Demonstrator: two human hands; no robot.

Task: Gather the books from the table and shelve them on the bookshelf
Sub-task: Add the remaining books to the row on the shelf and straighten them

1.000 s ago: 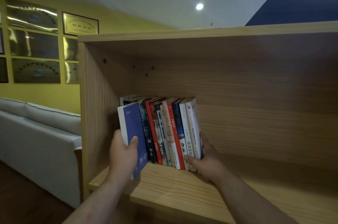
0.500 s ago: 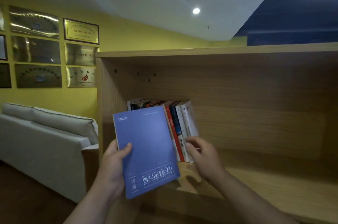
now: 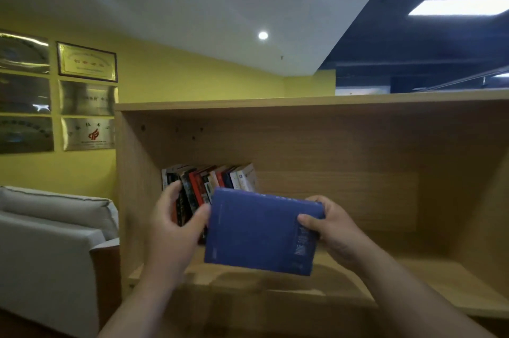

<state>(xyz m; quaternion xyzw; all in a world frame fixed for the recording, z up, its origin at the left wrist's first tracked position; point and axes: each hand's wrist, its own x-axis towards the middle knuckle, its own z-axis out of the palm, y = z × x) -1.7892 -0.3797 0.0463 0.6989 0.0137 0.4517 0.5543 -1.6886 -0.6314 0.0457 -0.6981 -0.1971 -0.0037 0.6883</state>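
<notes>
while aloft, book [image 3: 256,235] in right hand [image 3: 332,230]

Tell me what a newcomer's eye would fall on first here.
The blue book stands out, held tilted in front of the wooden bookshelf, right hand gripping its right edge, left hand at its left edge. Behind it, a short row of books stands at the shelf's left end.

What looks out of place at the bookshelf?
Only the blue book: it is held sideways in the air before the bookshelf, right hand gripping its right edge, left hand at its left edge, not yet in the shelved row of books.
</notes>
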